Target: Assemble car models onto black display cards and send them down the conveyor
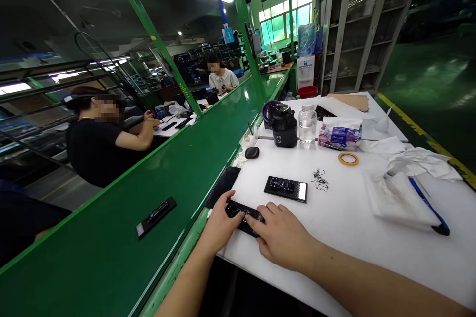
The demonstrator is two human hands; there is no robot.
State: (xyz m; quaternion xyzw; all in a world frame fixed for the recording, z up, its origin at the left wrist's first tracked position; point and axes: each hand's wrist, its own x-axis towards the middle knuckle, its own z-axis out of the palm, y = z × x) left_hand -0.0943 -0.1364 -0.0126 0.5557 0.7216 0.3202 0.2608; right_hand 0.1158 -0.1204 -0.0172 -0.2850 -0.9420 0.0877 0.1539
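A flat black rectangular part point(235, 206) with a glossy, raised middle lies at the near left edge of the white worktable, under both hands. My left hand point(220, 224) grips its left end, the thumb pressing on the glossy middle. From the right, my right hand point(280, 233) holds the other end, its index finger meeting the left thumb on top. Fingers hide much of the part. Just beyond lies a similar black part point(285, 188) with a white label. A dark flat plate point(223, 186) is beside my left fingertips.
Another black part point(156, 217) rests on the green conveyor point(122, 257) to the left. Black scraps point(320, 180), yellow tape point(348, 159), a black jug point(284, 129), a clear bottle point(308, 124), tissues point(340, 133) and a blue-handled tool point(427, 203) sit on the table. Two people work across the conveyor.
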